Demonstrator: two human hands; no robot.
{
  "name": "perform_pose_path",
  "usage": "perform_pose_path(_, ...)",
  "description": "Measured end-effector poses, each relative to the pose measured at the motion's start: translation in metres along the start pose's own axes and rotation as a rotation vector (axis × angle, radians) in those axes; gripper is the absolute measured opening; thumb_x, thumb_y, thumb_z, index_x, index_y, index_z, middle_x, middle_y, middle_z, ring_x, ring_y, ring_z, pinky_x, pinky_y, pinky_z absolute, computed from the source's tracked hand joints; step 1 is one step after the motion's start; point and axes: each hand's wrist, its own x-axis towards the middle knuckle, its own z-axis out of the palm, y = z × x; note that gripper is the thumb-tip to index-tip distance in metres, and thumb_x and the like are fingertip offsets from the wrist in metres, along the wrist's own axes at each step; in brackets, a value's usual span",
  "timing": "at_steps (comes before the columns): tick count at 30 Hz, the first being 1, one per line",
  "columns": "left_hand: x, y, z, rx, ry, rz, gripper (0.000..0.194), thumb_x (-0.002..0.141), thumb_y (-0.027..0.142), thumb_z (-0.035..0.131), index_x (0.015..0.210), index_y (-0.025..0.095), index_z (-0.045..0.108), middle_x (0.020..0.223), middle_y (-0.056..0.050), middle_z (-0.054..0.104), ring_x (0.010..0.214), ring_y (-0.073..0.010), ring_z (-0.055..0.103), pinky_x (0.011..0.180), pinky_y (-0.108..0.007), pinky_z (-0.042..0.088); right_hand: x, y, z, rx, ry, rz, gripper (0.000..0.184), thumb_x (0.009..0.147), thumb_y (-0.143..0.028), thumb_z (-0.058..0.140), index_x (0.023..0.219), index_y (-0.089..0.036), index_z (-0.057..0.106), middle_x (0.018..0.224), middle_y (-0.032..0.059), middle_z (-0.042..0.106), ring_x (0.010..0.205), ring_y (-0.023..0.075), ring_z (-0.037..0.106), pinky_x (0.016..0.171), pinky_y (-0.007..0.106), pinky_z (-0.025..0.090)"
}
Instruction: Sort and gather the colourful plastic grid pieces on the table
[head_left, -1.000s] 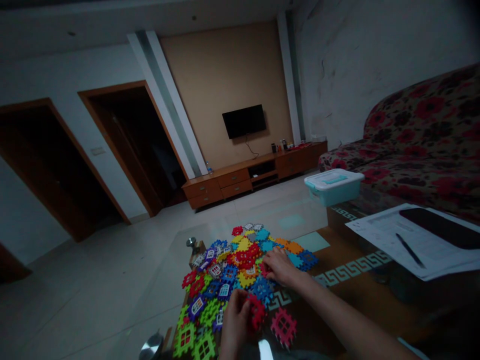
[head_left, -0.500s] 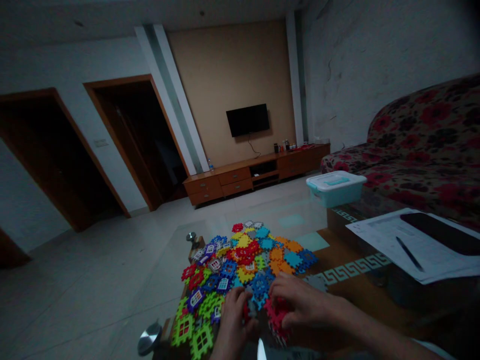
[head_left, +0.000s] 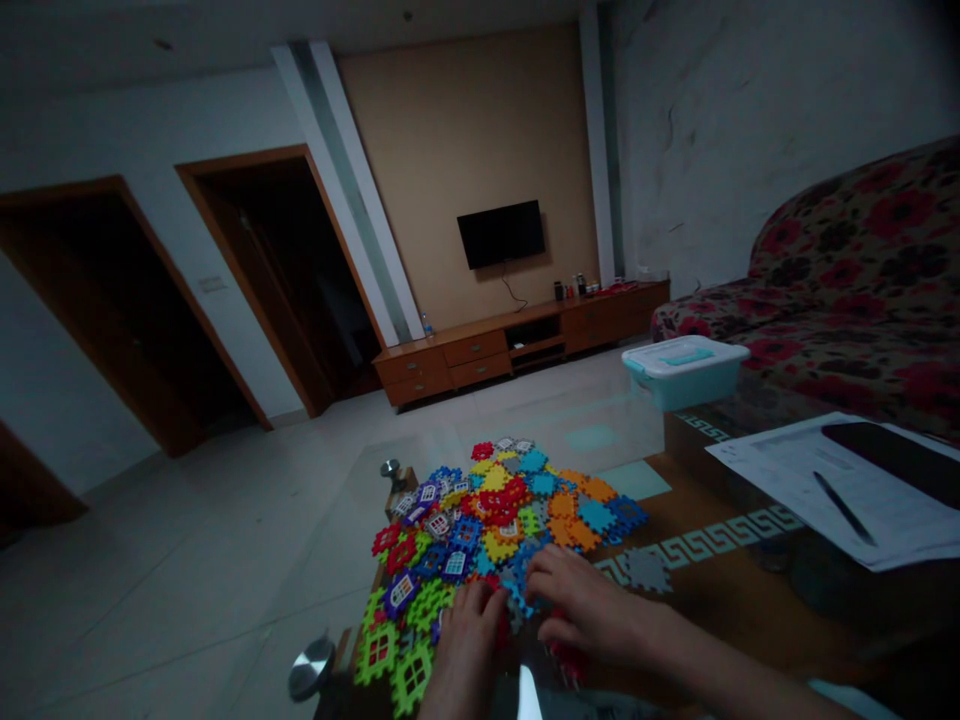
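Observation:
A heap of interlocking plastic puzzle pieces (head_left: 487, 530) in many bright colours, some with window shapes, lies on a glass-topped table (head_left: 720, 540). My left hand (head_left: 465, 640) rests on the near edge of the heap, and a sliver of red shows beside its fingers. My right hand (head_left: 585, 605) is curled over the heap's near right edge, touching blue pieces. Beneath that palm, a red piece (head_left: 568, 660) is mostly hidden. A loose grey piece (head_left: 646, 570) lies apart on the table to the right.
Papers (head_left: 840, 490) with a pen and a black flat device sit at the table's right. Beyond them stands a lidded teal plastic box (head_left: 684, 372). A floral sofa (head_left: 847, 300) runs along the right, and metal corner fittings (head_left: 311, 668) mark the table's left side.
My right hand has shifted left and onto the heap, and the red piece under it now sits lower and more hidden. My left hand has barely moved.

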Motion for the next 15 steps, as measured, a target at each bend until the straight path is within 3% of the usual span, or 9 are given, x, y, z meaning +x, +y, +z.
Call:
perform_pose_path(4,0.007,0.002,-0.002,0.005,0.008,0.018,0.063,0.070,0.025,0.060,0.131,0.014,0.056,0.129,-0.017,0.061,0.117,-0.0318,0.055,0.102,-0.042,0.043,0.022,-0.007,0.010,-0.022,0.084,0.107,0.020,0.083,-0.014,0.064,0.102,-0.020,0.062,0.114,0.0078,0.060,0.107,0.0239,0.052,0.093,0.037,0.041)
perform_pose_path(7,0.010,-0.001,-0.003,-0.029,0.010,0.017,0.069,0.066,0.024,0.062,0.133,0.009,0.053,0.133,-0.020,0.059,0.120,-0.0332,0.054,0.105,-0.043,0.042,0.035,-0.010,0.014,-0.003,0.096,0.120,0.027,0.082,-0.012,0.061,0.107,-0.021,0.061,0.118,0.0080,0.059,0.112,0.0247,0.051,0.096,0.037,0.040)
perform_pose_path(12,0.003,-0.008,0.003,-0.033,-0.034,-0.013,0.070,0.070,0.024,0.055,0.139,0.012,0.048,0.148,-0.021,0.044,0.137,-0.0374,0.040,0.108,-0.052,0.037,0.048,-0.010,0.015,0.001,0.130,0.140,0.030,0.082,-0.006,0.055,0.108,-0.019,0.062,0.118,0.0103,0.061,0.112,0.0243,0.052,0.097,0.035,0.040)
perform_pose_path(15,0.000,-0.006,0.005,-0.029,-0.008,-0.029,0.070,0.069,0.024,0.056,0.139,0.017,0.049,0.146,-0.020,0.047,0.135,-0.0387,0.042,0.104,-0.056,0.039,0.052,-0.003,0.019,-0.014,0.154,0.122,0.031,0.081,-0.005,0.054,0.108,-0.019,0.063,0.116,0.0108,0.063,0.113,0.0247,0.052,0.098,0.034,0.040)
